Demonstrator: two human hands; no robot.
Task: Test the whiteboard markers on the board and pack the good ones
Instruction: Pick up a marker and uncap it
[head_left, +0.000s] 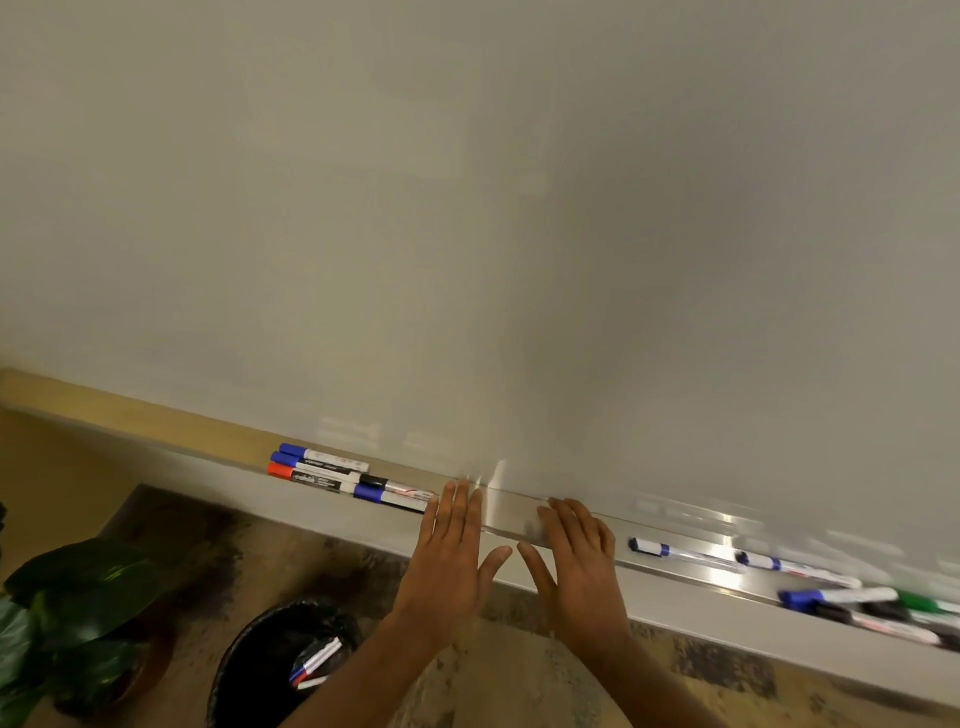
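Observation:
A blank whiteboard fills the upper view, with a metal tray along its lower edge. Several capped markers, blue, red and black, lie grouped on the tray at the left. Several more markers, blue, black and green, lie scattered on the tray at the right. My left hand and my right hand are side by side over the tray's middle, palms down, fingers straight, holding nothing. Their fingertips reach the board's lower edge.
A black-lined waste bin stands on the floor below left of my hands, with a few markers inside. A leafy potted plant is at the far left. The floor has a mottled brown pattern.

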